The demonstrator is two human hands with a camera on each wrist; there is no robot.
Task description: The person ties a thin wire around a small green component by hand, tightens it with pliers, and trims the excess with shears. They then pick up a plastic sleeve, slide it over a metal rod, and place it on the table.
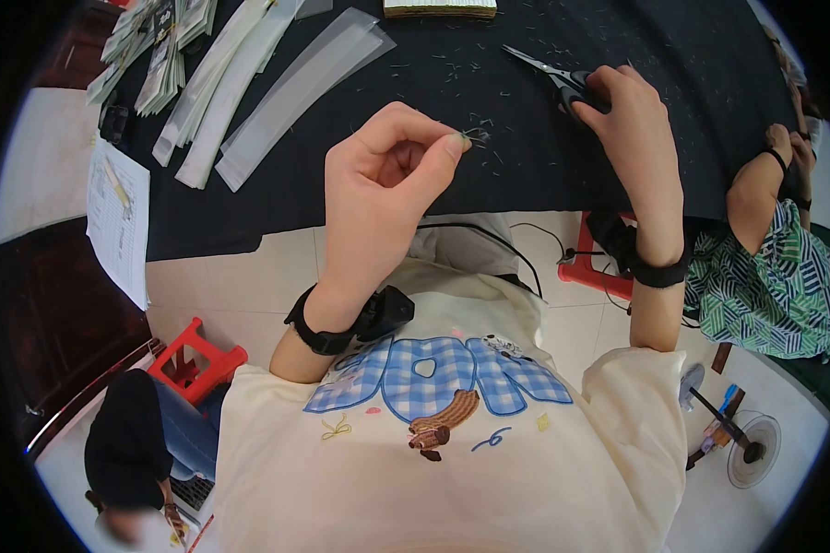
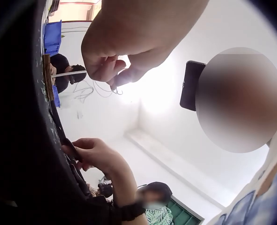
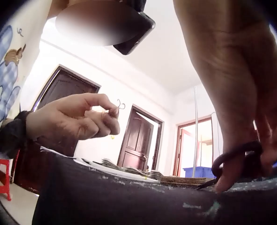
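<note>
My left hand is raised over the near part of the black-covered table, pinching a small hooked piece with thin line between thumb and forefinger. In the right wrist view two thin curved hooks stick up from those fingertips. Fine loops of line trail from the pinch in the left wrist view. My right hand holds black-handled scissors low over the cloth, with the thumb through a handle ring. The scissor blades point to the far left, away from the left hand.
Short line clippings are scattered across the black cloth. Long clear plastic sleeves and bundled packets lie at the left, near a written sheet. A corrugated block stands at the far edge. Another person's arm is at the right.
</note>
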